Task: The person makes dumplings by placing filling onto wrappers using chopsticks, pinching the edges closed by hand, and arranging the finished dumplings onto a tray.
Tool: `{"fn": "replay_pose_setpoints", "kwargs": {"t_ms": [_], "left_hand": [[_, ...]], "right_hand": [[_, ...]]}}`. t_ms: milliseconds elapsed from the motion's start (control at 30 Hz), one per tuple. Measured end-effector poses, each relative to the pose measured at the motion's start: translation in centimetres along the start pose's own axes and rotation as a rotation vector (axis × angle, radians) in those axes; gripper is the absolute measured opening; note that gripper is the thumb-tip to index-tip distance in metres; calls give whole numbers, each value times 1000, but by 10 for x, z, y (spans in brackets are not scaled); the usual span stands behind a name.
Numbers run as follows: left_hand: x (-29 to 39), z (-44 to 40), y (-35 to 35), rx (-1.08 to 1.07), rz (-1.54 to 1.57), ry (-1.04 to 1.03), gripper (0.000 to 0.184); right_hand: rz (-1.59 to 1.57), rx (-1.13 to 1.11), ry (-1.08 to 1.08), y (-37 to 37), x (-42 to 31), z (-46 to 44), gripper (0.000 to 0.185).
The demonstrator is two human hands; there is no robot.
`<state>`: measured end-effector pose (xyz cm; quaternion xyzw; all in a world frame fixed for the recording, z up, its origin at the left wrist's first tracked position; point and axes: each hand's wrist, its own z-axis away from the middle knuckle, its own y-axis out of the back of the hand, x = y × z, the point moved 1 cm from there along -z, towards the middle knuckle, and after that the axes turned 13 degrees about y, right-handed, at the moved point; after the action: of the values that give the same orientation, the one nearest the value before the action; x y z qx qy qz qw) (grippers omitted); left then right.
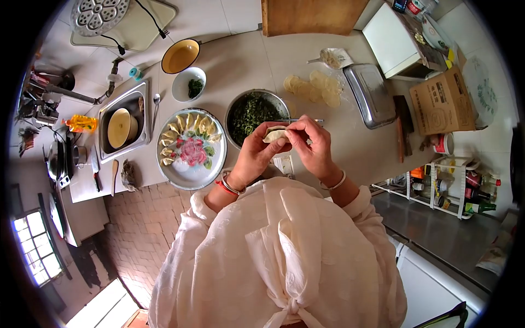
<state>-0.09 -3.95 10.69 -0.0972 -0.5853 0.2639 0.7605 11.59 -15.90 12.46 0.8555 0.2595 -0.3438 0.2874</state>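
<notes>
Between my two hands is a partly folded dumpling (pixel 275 134), held just in front of the metal bowl of chopped green filling (pixel 252 113). My left hand (pixel 255 156) cups it with closed fingers, thumb on its near side. The fingers of my right hand (pixel 314 146) pinch its right edge. A thin utensil handle (pixel 314 119) sticks out of the bowl behind my right hand. To the left, folded dumplings (pixel 188 124) line the upper and left part of a floral enamel plate (pixel 178 177). Round dough wrappers (pixel 314 87) lie overlapping beyond the bowl on the right.
A white bowl with some greens (pixel 181 87) and a yellow bowl (pixel 180 56) stand at the back left. Further left is a sink (pixel 143 117) with a basin inside, a spoon (pixel 156 106) beside it. A metal tray (pixel 369 95) and cardboard box (pixel 442 101) occupy the right.
</notes>
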Motion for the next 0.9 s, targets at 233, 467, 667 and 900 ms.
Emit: {"fn": "replay_pose_setpoints", "kwargs": {"t_ms": [233,467,667,900], "left_hand": [[-1,0,-7,42,-53,-34,37],[-10,-9,-4,112,68,-40,39],[5,-10,-7,5,242,-135,37],[11,-15,-18,-32,212,-183,34]], "right_hand": [[-47,85,-43,-7,10,7,9],[-227,298,-183,-2,12,14,9],[-476,223,-388,24,10,23,17],[-110,94,-47,23,-17,5,18]]}}
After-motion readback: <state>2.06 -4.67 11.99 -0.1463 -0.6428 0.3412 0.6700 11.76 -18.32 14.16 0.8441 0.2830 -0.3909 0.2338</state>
